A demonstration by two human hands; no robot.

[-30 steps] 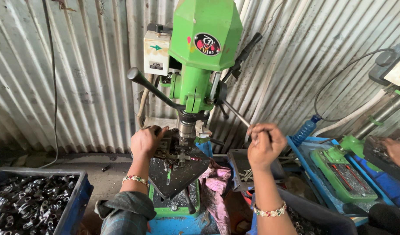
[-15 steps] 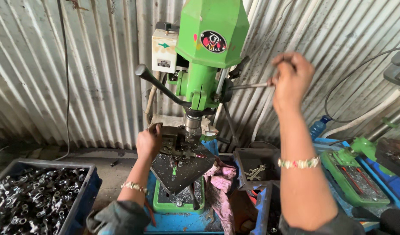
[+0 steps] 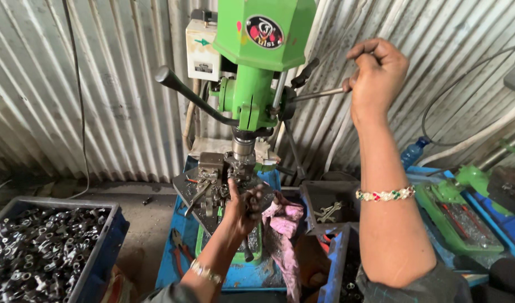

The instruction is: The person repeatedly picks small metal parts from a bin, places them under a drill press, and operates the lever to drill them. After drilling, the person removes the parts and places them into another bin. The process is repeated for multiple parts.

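Here the right hand [image 3: 377, 70] is raised high and closed around the outer end of a thin bare-steel feed lever [image 3: 320, 93] that sticks out sideways from the green bench drill press [image 3: 257, 62]; the fingers wrap over the rod's tip and hide it. Inward from that grip, the lever runs to the hub on the side of the drill head, where a second, black-knobbed lever [image 3: 185, 92] points up and away on the opposite side.

Well below, the left hand [image 3: 243, 206] rests on the dark steel work table [image 3: 204, 191] of the press, fingers curled tight on a small dark metal part [image 3: 252, 201] that sits just under the spindle chuck [image 3: 243, 147]. Just beside this grip, toward the wrist's outer side, a grey metal clamp fixture [image 3: 210, 168] stands on the same table. Touching the hand on its other side lies a crumpled pink rag [image 3: 284, 224].

Farther out from the left hand, a blue plastic crate of dark metal parts [image 3: 44, 247] sits on the floor. Below the right forearm is a grey open tray holding spanners [image 3: 329, 209].
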